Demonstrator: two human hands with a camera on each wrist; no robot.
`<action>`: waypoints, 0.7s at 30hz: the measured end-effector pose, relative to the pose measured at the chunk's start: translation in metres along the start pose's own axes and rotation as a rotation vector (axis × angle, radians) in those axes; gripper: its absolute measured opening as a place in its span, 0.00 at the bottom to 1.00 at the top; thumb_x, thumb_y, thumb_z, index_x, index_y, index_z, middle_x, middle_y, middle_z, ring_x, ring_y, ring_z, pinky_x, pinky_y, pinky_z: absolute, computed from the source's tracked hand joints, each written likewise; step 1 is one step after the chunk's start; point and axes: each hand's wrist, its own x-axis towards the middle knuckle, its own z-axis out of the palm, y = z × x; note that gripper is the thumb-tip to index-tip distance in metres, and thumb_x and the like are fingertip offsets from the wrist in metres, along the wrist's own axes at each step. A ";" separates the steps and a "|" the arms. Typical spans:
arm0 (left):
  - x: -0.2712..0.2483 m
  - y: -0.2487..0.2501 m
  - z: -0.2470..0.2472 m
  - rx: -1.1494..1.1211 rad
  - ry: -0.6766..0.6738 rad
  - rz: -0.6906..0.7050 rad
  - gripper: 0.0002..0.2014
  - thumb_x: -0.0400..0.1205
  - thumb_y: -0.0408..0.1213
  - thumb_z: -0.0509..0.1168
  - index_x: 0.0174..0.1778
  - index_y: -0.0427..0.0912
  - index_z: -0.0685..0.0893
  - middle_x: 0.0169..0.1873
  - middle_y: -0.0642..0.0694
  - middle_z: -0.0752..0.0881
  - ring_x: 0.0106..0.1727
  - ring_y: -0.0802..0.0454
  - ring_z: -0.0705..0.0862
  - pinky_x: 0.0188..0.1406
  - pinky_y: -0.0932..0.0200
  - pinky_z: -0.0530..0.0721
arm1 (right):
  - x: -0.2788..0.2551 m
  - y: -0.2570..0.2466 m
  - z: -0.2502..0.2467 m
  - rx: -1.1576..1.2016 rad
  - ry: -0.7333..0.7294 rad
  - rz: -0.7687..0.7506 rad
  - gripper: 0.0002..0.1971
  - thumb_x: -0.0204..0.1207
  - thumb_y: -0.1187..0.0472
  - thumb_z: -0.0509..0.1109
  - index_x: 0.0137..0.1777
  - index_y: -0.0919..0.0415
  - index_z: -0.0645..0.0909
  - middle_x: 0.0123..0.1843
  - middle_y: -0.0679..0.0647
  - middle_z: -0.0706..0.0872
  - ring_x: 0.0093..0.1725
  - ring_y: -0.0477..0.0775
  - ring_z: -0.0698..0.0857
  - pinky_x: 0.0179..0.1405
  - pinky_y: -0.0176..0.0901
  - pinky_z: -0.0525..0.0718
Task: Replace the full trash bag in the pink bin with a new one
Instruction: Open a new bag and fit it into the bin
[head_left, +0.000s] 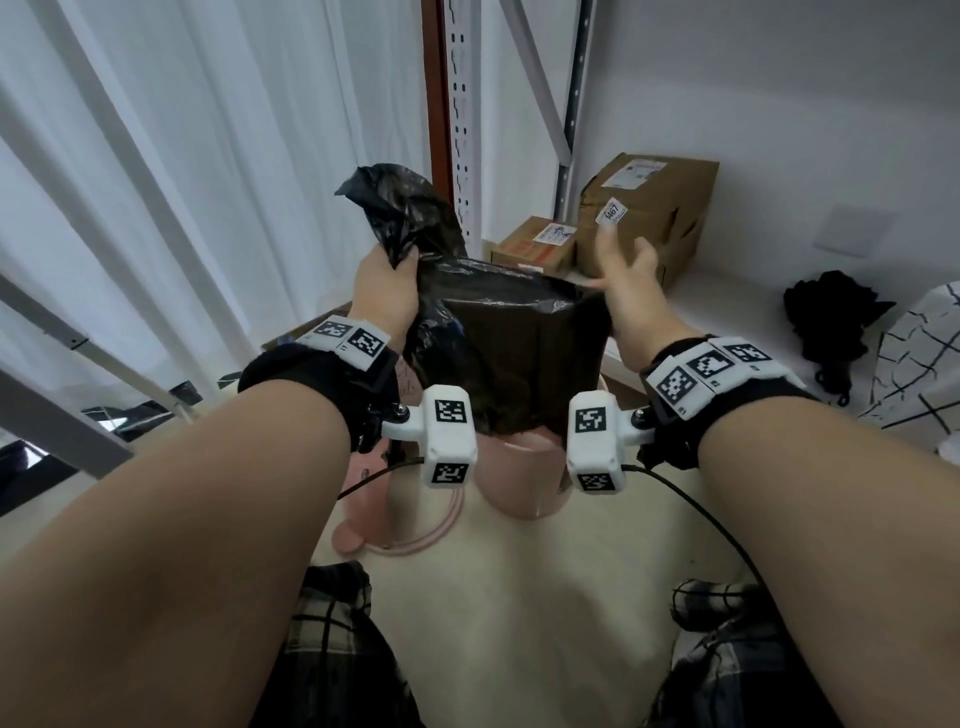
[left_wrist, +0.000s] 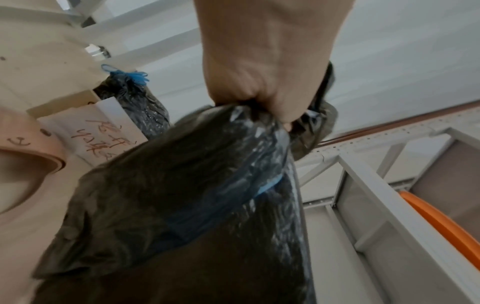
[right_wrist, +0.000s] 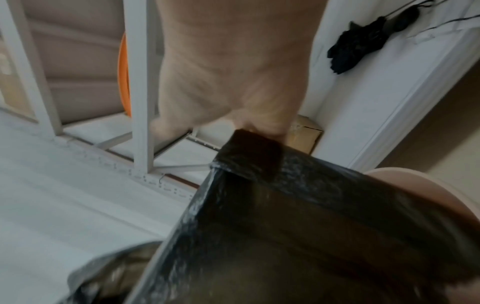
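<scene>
A black trash bag (head_left: 509, 353) hangs stretched between my two hands, its lower end reaching into the pink bin (head_left: 524, 483) on the floor. My left hand (head_left: 387, 280) grips the bunched left rim of the bag (left_wrist: 197, 185) in a fist, and a loose flap sticks up above it. At the right rim my right hand (head_left: 621, 275) pinches the bag's edge (right_wrist: 249, 148) while its other fingers stick out straight. Behind a white card, a second black bag (left_wrist: 135, 102) tied with a blue drawstring stands on the floor. The bin's rim (right_wrist: 405, 185) shows beside the bag.
Two cardboard boxes (head_left: 649, 208) (head_left: 535, 244) stand on the floor behind the bin by a metal shelf upright (head_left: 460, 104). A folded black umbrella (head_left: 831, 322) lies at the right. White curtains (head_left: 182, 182) hang at the left. A pink lid (head_left: 358, 535) lies beside the bin.
</scene>
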 end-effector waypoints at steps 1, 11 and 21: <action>-0.002 0.002 0.000 -0.067 -0.025 -0.005 0.15 0.84 0.42 0.58 0.63 0.39 0.79 0.60 0.38 0.85 0.60 0.39 0.85 0.65 0.42 0.82 | -0.002 0.001 0.001 -0.034 -0.115 0.032 0.47 0.76 0.41 0.66 0.83 0.53 0.39 0.80 0.55 0.66 0.77 0.55 0.68 0.78 0.51 0.65; -0.003 -0.004 -0.012 0.425 -0.081 0.003 0.09 0.70 0.32 0.68 0.43 0.32 0.84 0.43 0.31 0.87 0.44 0.38 0.86 0.51 0.46 0.86 | 0.013 0.010 -0.011 -0.437 0.362 -0.213 0.20 0.75 0.75 0.56 0.64 0.64 0.81 0.62 0.61 0.85 0.63 0.58 0.82 0.64 0.42 0.76; -0.021 0.020 0.005 0.218 -0.576 0.017 0.13 0.73 0.31 0.68 0.54 0.35 0.85 0.51 0.38 0.88 0.54 0.43 0.87 0.62 0.51 0.83 | -0.004 -0.005 0.019 -0.872 -0.130 -0.360 0.51 0.64 0.32 0.71 0.83 0.43 0.49 0.86 0.54 0.49 0.85 0.61 0.49 0.78 0.72 0.45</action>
